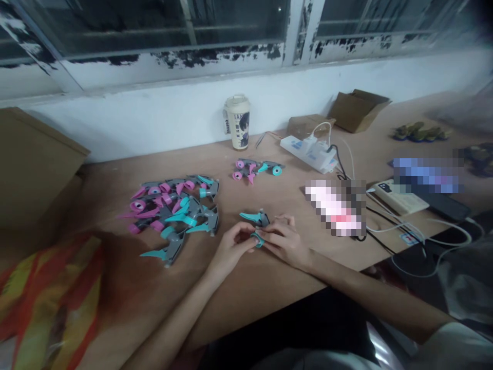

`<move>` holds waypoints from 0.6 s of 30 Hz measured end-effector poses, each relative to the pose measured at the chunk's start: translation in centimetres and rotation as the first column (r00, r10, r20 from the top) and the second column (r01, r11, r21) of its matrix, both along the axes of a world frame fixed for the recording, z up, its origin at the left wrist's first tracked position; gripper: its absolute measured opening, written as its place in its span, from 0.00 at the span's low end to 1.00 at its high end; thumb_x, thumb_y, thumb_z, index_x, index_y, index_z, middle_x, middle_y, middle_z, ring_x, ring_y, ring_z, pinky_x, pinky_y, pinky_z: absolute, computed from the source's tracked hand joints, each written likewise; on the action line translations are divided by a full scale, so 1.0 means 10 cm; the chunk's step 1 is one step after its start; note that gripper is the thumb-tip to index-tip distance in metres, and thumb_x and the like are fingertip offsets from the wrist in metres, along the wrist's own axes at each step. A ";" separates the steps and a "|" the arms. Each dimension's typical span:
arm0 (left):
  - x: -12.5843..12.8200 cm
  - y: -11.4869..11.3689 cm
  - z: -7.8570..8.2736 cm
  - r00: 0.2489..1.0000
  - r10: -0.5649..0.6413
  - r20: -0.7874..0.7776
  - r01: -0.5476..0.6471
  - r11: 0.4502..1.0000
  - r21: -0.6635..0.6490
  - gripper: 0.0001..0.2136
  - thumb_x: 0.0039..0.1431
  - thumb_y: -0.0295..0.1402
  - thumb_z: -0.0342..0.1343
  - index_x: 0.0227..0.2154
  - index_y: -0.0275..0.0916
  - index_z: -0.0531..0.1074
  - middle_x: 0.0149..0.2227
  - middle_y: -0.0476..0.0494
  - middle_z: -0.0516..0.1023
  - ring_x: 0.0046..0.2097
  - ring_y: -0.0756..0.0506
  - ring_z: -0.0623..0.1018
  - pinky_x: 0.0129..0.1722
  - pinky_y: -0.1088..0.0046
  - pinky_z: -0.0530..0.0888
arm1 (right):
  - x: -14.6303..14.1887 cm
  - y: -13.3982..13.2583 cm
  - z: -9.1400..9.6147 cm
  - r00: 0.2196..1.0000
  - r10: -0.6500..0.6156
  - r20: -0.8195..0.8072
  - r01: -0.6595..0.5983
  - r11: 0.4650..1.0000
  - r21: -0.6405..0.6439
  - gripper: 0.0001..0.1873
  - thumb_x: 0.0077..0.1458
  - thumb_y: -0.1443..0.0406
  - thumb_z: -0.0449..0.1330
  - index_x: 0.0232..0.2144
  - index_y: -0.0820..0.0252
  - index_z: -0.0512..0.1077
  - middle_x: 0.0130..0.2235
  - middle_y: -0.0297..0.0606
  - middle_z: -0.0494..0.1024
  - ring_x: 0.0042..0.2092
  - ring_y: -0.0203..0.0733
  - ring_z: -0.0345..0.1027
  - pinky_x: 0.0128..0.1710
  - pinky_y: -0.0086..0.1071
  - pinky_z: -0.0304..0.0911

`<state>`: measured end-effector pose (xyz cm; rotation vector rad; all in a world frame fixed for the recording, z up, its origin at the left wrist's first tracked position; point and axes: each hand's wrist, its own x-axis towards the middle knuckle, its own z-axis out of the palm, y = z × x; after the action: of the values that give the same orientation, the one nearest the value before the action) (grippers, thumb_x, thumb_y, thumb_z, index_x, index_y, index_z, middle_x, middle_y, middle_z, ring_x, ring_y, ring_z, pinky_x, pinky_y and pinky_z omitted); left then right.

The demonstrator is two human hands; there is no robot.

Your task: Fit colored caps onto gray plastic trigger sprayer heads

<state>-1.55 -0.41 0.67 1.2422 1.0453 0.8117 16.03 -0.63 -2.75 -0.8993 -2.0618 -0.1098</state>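
Observation:
Both my left hand (238,242) and my right hand (287,242) are closed around one grey-and-teal trigger sprayer head (260,218), just above the wooden table. Its long teal trigger sticks out to the left beyond my fingers. Between my fingertips shows its teal round collar (259,239); the rest is hidden by the hands. Left of my hands lies a pile of similar sprayer heads (181,205), grey with pink or teal parts. Farther back is a small group of several more sprayer heads (250,169).
A cream coffee tumbler (238,123) stands by the wall. Behind my right hand are a white power strip (310,153) with cables, a blurred-out pink item (333,205) and cardboard boxes (358,110). A large carton (34,174) and a red-and-yellow bag (54,303) flank the left side.

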 end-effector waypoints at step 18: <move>0.11 -0.08 -0.04 0.994 0.077 -0.076 -0.073 0.996 0.042 0.05 0.51 0.33 0.53 0.31 0.39 0.64 0.32 0.49 0.68 0.34 0.50 0.70 0.26 0.80 0.72 | -0.02 0.00 0.04 0.998 0.008 0.064 -0.011 0.999 0.038 0.08 0.57 0.69 0.55 0.31 0.56 0.74 0.28 0.31 0.74 0.30 0.32 0.63 0.44 0.35 0.52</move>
<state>-0.50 -1.18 0.28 1.2826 1.1491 0.8508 15.82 -0.66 -2.33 -0.8725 -2.1161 -0.1744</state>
